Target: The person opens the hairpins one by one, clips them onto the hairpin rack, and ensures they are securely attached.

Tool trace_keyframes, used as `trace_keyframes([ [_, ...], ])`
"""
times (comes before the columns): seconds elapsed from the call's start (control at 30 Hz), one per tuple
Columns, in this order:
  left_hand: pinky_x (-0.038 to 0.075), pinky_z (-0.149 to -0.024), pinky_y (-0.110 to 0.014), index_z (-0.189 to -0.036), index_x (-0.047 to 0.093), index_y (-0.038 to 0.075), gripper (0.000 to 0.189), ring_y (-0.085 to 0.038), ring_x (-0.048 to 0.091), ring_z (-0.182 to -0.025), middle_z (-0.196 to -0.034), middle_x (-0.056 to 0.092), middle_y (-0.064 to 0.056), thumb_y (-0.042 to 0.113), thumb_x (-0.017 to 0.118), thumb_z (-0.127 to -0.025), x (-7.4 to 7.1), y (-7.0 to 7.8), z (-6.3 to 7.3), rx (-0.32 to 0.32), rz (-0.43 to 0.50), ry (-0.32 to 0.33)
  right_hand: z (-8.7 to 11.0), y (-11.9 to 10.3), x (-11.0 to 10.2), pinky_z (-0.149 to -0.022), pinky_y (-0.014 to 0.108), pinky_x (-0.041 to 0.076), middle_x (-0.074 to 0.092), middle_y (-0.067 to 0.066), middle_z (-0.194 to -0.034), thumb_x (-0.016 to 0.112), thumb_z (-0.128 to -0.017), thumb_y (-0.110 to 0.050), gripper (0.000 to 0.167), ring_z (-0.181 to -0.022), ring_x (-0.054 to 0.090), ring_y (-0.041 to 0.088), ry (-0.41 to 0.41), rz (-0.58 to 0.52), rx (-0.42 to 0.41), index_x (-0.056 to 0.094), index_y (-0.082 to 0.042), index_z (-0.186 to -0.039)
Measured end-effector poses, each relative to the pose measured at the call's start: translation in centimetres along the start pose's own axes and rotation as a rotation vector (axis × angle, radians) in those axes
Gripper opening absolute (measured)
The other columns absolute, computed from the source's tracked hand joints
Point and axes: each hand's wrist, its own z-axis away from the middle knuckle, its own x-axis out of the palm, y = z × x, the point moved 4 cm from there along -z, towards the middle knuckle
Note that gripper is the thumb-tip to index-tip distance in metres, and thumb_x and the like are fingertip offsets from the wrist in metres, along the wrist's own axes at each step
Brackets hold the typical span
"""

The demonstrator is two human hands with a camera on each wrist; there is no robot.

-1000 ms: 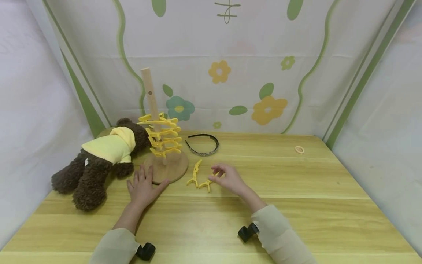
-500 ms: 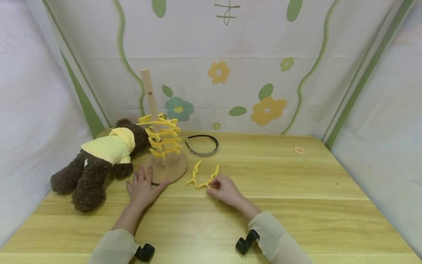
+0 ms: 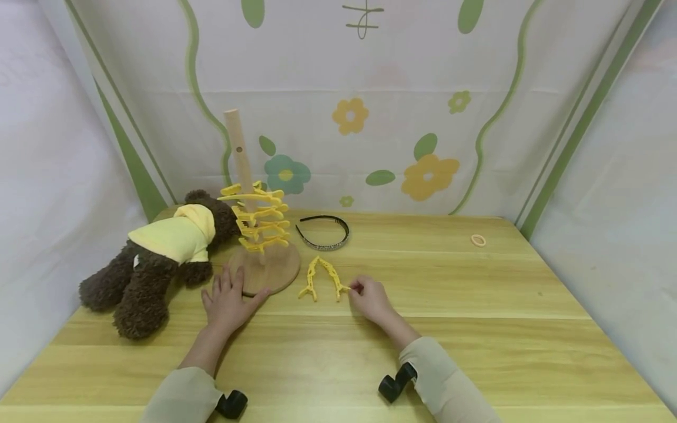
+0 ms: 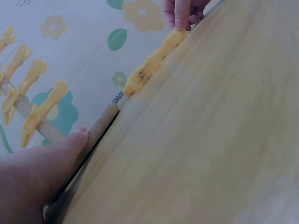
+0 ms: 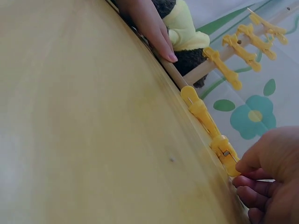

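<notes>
My left hand (image 3: 230,302) lies with fingers spread on the round wooden base (image 3: 288,267) of a post stand. Several yellow alligator hair clips hang in tiers on its upright post (image 3: 235,135). To the right of the base, two more yellow hair clips lie on the table, their far tips meeting in an arch: a left clip (image 3: 310,283) and a right clip (image 3: 334,276). Thumb and finger of my right hand (image 3: 370,299) pinch one handle end of the right clip. The right wrist view shows that pinch at a clip's end (image 5: 229,163), beside its small spring.
A brown teddy bear (image 3: 171,235) in a yellow hoodie lies left of the stand. Behind the loose clips is a black headband (image 3: 330,247) with a glittery band. A small pale ring (image 3: 478,240) sits at the far right. A flower-printed cloth (image 3: 381,135) stands behind the table.
My right hand came down to the right clip, took its handle end and moved slightly right. The clip turned, its far tip swinging left to the other clip. My left hand stayed put.
</notes>
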Motion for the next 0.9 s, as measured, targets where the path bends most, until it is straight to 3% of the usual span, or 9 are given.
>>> trace_keyframes([
  [0.3, -0.007, -0.086, -0.064, -0.137, 0.018, 0.002, 0.093, -0.049, 0.000, -0.121, -0.138, -0.001, -0.027, 0.067, 0.042, -0.075, 0.0, -0.1, 0.0, -0.003, 0.006, -0.007, -0.6, 1.5, -1.2, -0.059, 0.027, 0.043, 0.054, 0.002, -0.071, 0.059, -0.077, -0.002, 0.005, -0.066, 0.049, 0.015, -0.006, -0.041, 0.070, 0.061, 0.000, -0.082],
  [0.43, -0.007, -0.086, -0.064, -0.137, 0.019, 0.001, 0.094, -0.049, 0.000, -0.121, -0.138, -0.001, -0.027, 0.068, 0.041, -0.074, 0.0, -0.1, 0.0, -0.003, 0.002, -0.005, -0.7, 1.6, -1.3, -0.067, 0.032, 0.044, 0.055, 0.005, -0.080, 0.067, -0.075, -0.018, 0.024, -0.075, 0.051, 0.018, -0.027, -0.028, 0.052, 0.060, 0.001, -0.089],
  [0.6, -0.007, -0.086, -0.064, -0.137, 0.019, 0.002, 0.094, -0.048, 0.000, -0.121, -0.139, -0.001, -0.027, 0.068, 0.040, -0.074, 0.1, -0.2, -0.1, -0.002, -0.004, -0.002, -0.5, 1.6, -0.8, -0.074, 0.034, 0.040, 0.052, 0.006, -0.089, 0.073, -0.066, -0.039, 0.051, -0.083, 0.048, 0.021, -0.046, 0.146, -0.034, 0.058, 0.000, -0.095],
  [0.83, -0.007, -0.086, -0.064, -0.137, 0.019, 0.002, 0.093, -0.049, 0.000, -0.121, -0.139, -0.001, -0.026, 0.068, 0.040, -0.074, 0.2, -0.2, -0.1, -0.003, -0.002, 0.001, -0.5, 1.8, -0.8, -0.073, 0.037, 0.038, 0.050, 0.006, -0.088, 0.071, -0.070, -0.026, 0.035, -0.083, 0.046, 0.021, -0.035, 0.156, -0.044, 0.059, -0.003, -0.093],
  [0.9, -0.008, -0.086, -0.064, -0.137, 0.019, 0.002, 0.093, -0.049, 0.000, -0.121, -0.139, -0.001, -0.026, 0.068, 0.040, -0.074, 0.2, -0.2, -0.1, -0.003, 0.000, 0.001, -0.5, 1.8, -0.9, -0.075, 0.037, 0.038, 0.049, 0.007, -0.089, 0.071, -0.069, -0.028, 0.038, -0.084, 0.046, 0.022, -0.039, 0.156, -0.032, 0.060, -0.003, -0.095],
])
